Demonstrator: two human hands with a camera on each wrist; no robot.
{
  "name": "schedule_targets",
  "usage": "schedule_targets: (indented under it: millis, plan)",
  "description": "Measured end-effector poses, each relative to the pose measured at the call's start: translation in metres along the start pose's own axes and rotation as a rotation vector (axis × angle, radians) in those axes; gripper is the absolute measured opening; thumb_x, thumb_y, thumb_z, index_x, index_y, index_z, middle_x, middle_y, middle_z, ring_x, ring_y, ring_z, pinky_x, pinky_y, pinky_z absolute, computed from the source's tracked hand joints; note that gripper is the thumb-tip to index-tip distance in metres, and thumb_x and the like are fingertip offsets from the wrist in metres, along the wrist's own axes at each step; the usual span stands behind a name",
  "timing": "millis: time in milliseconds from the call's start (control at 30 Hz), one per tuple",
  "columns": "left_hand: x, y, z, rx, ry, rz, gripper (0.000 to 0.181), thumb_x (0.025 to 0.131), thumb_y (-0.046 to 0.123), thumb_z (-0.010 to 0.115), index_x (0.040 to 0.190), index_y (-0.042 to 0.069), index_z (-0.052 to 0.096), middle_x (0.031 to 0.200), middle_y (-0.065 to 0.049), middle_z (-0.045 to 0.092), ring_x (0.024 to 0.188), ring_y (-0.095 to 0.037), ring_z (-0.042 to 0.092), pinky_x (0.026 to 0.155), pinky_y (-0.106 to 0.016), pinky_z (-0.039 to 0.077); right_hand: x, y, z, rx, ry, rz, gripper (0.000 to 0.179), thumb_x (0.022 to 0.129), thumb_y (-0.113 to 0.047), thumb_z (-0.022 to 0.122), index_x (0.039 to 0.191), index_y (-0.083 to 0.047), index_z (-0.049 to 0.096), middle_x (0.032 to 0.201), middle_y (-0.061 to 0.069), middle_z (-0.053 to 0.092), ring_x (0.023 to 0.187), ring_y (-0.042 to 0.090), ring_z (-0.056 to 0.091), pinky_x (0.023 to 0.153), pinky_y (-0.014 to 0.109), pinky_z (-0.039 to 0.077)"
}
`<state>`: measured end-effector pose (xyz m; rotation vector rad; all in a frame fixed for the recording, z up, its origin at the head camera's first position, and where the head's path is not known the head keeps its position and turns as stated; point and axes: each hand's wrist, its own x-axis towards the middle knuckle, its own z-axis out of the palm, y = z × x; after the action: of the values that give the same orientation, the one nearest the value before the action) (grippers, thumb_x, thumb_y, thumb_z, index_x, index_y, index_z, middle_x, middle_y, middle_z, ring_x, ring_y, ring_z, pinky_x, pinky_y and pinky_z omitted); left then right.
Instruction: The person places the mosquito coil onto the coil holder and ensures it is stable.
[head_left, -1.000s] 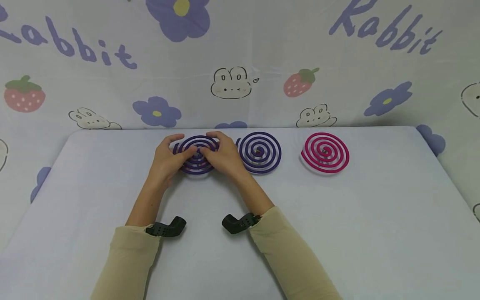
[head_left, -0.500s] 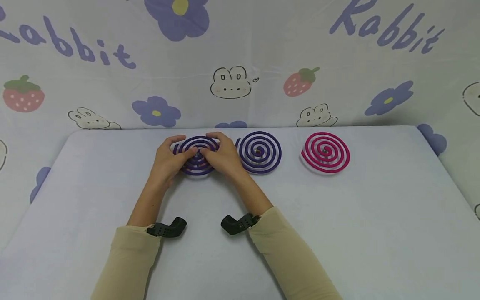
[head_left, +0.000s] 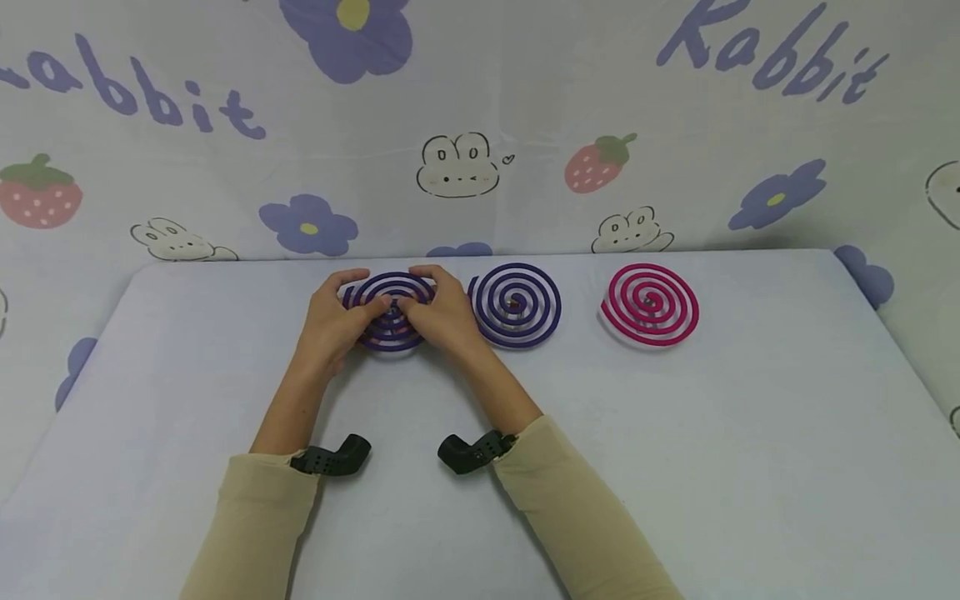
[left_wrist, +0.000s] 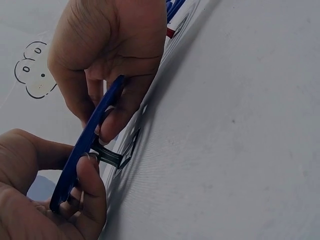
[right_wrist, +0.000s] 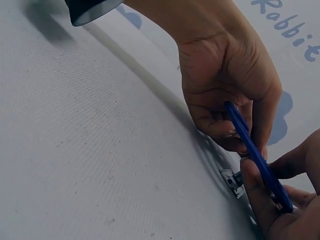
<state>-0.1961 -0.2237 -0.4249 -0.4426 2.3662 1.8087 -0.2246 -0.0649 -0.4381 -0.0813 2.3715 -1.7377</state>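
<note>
At the left of the row, a dark purple mosquito coil [head_left: 393,347] is held level by both hands, close over the white table. My left hand [head_left: 330,325] grips its left side, thumb on top near the centre. The right hand [head_left: 448,317] mirrors this from the other side, so the two thumbs nearly meet over the middle. Both wrist views show the coil edge-on as a thin blue-purple disc [left_wrist: 95,122] between the thumbs and the fingers. Under its centre is a small metal stand [left_wrist: 110,157], its foot at the tabletop. Fingers partly hide the stand's top.
A second purple coil [head_left: 515,302] rests on its stand just right of the right hand. Farther right is a pink coil [head_left: 652,303], also raised off the white table [head_left: 675,467]. A curtain [head_left: 525,100] with rabbits and flowers hangs behind the table's back edge.
</note>
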Motion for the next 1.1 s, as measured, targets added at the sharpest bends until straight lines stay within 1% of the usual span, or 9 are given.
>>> schedule_targets:
  millis: [167,400,467,567,667,733,900,1000,1100]
  plan:
    - [0.001,0.000,0.000,0.007,-0.011,-0.003,0.067,0.099,0.016,0.072,0.158,0.007,0.043,0.166,-0.024,0.037,0.142,-0.037,0.049,0.123,-0.048,0.044,-0.002,-0.002,-0.002,0.042,-0.012,0.039,0.050,0.095,-0.010,0.071,0.143,-0.007,0.062,0.132,0.018,0.068,0.115,0.026,0.062,0.110,0.043,0.051]
    - [0.004,-0.001,0.000,-0.003,-0.035,-0.031,0.068,0.098,0.019,0.074,0.159,0.008,0.044,0.164,-0.025,0.039,0.142,-0.036,0.050,0.124,-0.046,0.043,-0.002,0.000,-0.003,-0.045,0.007,0.012,0.051,0.093,-0.012,0.072,0.143,-0.008,0.062,0.120,0.017,0.071,0.106,0.026,0.063,0.104,0.041,0.054]
    - [0.004,-0.001,-0.002,-0.001,-0.049,-0.031,0.069,0.098,0.021,0.074,0.159,0.008,0.044,0.162,-0.025,0.043,0.139,-0.034,0.053,0.118,-0.040,0.048,-0.001,0.001,-0.003,-0.089,0.010,-0.012,0.052,0.094,-0.014,0.071,0.144,-0.008,0.061,0.122,0.017,0.071,0.109,0.027,0.064,0.105,0.042,0.053]
    - [0.003,-0.001,-0.008,-0.001,-0.078,-0.025,0.070,0.099,0.021,0.073,0.160,0.008,0.042,0.155,-0.027,0.051,0.130,-0.031,0.059,0.100,-0.025,0.055,-0.001,0.001,-0.002,-0.143,0.000,-0.044,0.054,0.095,-0.017,0.070,0.147,-0.008,0.059,0.128,0.019,0.071,0.116,0.031,0.067,0.109,0.045,0.053]
    - [0.003,-0.002,-0.014,0.016,-0.110,-0.019,0.071,0.100,0.022,0.071,0.162,0.008,0.039,0.153,-0.027,0.053,0.126,-0.028,0.061,0.088,-0.016,0.054,-0.002,0.001,-0.001,-0.178,-0.023,-0.057,0.055,0.096,-0.020,0.070,0.148,-0.008,0.057,0.132,0.020,0.071,0.122,0.033,0.067,0.111,0.047,0.053]
    - [0.003,-0.001,-0.017,0.041,-0.126,-0.025,0.070,0.102,0.025,0.070,0.162,0.008,0.039,0.156,-0.027,0.051,0.128,-0.029,0.059,0.094,-0.020,0.055,-0.004,-0.001,0.000,-0.190,-0.032,-0.055,0.054,0.096,-0.022,0.069,0.147,-0.009,0.058,0.132,0.020,0.071,0.123,0.034,0.068,0.110,0.047,0.054]
    - [0.001,0.002,-0.022,0.118,-0.148,-0.047,0.069,0.105,0.033,0.064,0.164,0.011,0.036,0.163,-0.026,0.043,0.141,-0.037,0.053,0.119,-0.048,0.049,-0.006,-0.006,-0.001,-0.222,-0.048,-0.063,0.054,0.099,-0.025,0.067,0.149,-0.009,0.056,0.134,0.020,0.070,0.125,0.034,0.067,0.112,0.047,0.053]
    - [0.000,0.003,-0.024,0.136,-0.150,-0.044,0.069,0.107,0.035,0.061,0.165,0.011,0.034,0.163,-0.027,0.044,0.144,-0.040,0.053,0.120,-0.053,0.048,-0.007,-0.010,-0.003,-0.221,-0.053,-0.083,0.055,0.099,-0.024,0.067,0.150,-0.009,0.054,0.136,0.020,0.069,0.127,0.033,0.067,0.113,0.047,0.053]
    - [-0.001,0.005,-0.025,0.149,-0.150,-0.043,0.068,0.107,0.035,0.060,0.165,0.011,0.034,0.162,-0.027,0.047,0.141,-0.040,0.057,0.110,-0.047,0.056,-0.009,-0.013,-0.005,-0.221,-0.061,-0.102,0.056,0.099,-0.023,0.067,0.151,-0.007,0.053,0.142,0.021,0.067,0.132,0.033,0.064,0.116,0.046,0.051]
